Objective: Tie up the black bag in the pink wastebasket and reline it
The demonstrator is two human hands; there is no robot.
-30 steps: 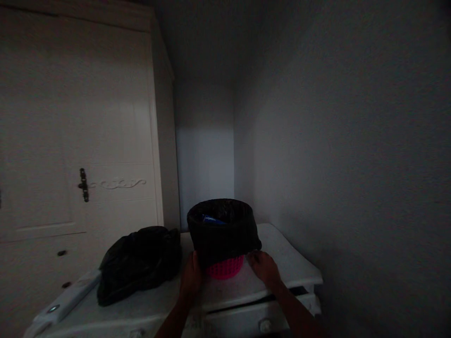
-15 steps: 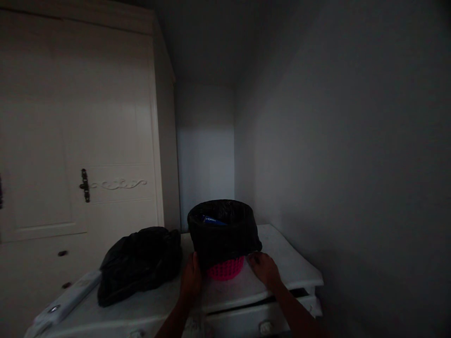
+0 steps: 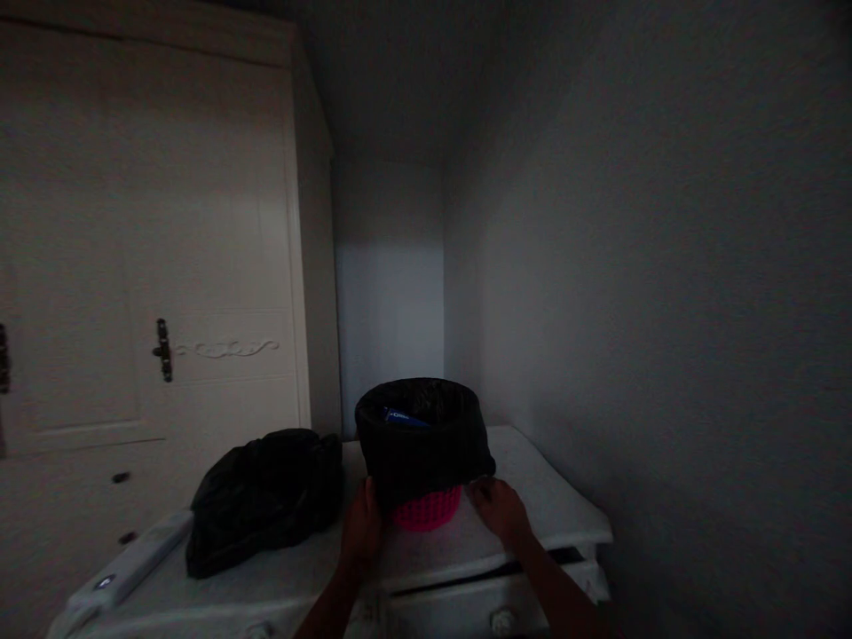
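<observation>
A pink basket [image 3: 427, 512] stands on the white dresser top, and a black bin bag [image 3: 426, 457] lines it, folded down over its rim. Inside the bag lies a blue packet [image 3: 406, 417] with white lettering. My left hand [image 3: 363, 525] is at the left lower edge of the bag, its fingers closed on the plastic. On the other side, my right hand [image 3: 498, 508] pinches the bag's right lower edge. Below the bag's hem only the basket's lower part shows.
Another black bag [image 3: 266, 501] lies crumpled on the dresser [image 3: 459, 546] to the left. A long white power strip [image 3: 133, 559] rests at the dresser's left edge. Behind stands a white wardrobe [image 3: 226, 248]; a grey wall [image 3: 632, 293] rises along the right.
</observation>
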